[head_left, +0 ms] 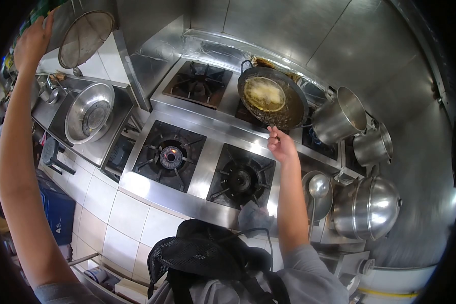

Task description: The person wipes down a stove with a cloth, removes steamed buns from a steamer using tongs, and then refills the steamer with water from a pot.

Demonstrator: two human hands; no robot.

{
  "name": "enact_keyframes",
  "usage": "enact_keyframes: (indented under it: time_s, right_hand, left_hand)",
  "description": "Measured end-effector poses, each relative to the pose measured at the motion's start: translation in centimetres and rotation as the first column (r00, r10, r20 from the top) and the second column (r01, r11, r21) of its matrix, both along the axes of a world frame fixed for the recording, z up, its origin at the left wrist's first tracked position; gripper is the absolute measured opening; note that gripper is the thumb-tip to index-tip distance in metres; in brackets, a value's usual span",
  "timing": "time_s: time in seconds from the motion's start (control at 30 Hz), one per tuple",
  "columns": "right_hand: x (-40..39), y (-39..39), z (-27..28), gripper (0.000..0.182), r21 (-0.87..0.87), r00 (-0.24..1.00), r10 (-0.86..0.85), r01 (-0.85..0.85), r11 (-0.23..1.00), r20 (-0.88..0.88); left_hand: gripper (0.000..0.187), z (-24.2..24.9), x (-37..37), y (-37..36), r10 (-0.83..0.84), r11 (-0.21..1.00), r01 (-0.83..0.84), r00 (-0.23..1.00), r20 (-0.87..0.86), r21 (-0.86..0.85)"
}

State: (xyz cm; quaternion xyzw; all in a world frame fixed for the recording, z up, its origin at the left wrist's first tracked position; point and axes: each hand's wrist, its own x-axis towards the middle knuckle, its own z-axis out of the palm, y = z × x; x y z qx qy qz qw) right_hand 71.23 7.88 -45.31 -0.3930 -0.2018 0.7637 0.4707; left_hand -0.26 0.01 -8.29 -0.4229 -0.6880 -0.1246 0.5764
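My right hand (281,145) is at the near rim of a dark wok (298,99), its fingers curled around what looks like the thin handle of a round skimmer (283,104). Most of that handle is hidden. Inside the skimmer, pale yellow food (264,92) sits in bubbling oil. My left hand (31,44) is raised at the far upper left, fingers stretched out, with nothing seen in it. Beside it hangs a large round mesh strainer (86,39). A green item (44,11) shows just above the fingers, too cut off to name.
A front burner (171,157) glows at its centre; another burner (239,177) is beside it. Steel pots (334,121) stand right of the wok. Nearer are a domed steel pot (367,210) and a ladle (318,186). A metal basin (73,124) rests on the left counter.
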Motion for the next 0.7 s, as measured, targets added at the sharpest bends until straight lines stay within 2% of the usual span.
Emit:
enact_keyframes:
  time_s: [0.07, 0.2, 0.37, 0.7]
  right_hand:
    - [0.3, -0.4, 0.0, 0.023, -0.005, 1.0, -0.012, 0.012, 1.0, -0.021]
    - [0.7, -1.0, 0.2, 0.027, -0.002, 0.998, -0.013, 0.013, 1.0, -0.063]
    - [1.0, -0.8, -0.1, 0.028, 0.001, 0.996, -0.018, 0.018, 1.0, -0.088]
    - [1.3, 1.4, 0.5, 0.021, -0.052, 0.992, -0.059, 0.054, 0.997, -0.107]
  left_hand:
    - [0.053, 0.1, -0.1, 0.1, 0.024, 0.999, -0.022, 0.998, 0.058, -0.041]
    - [0.054, 0.1, -0.7, 0.3, 0.0, 1.0, 0.001, 0.999, 0.046, -0.023]
    - [0.053, 0.3, -0.6, 0.0, 0.021, 0.996, -0.017, 0.999, 0.049, -0.088]
    - [0.055, 0.4, 0.9, -0.5, 0.055, 0.994, -0.047, 0.995, 0.079, -0.097]
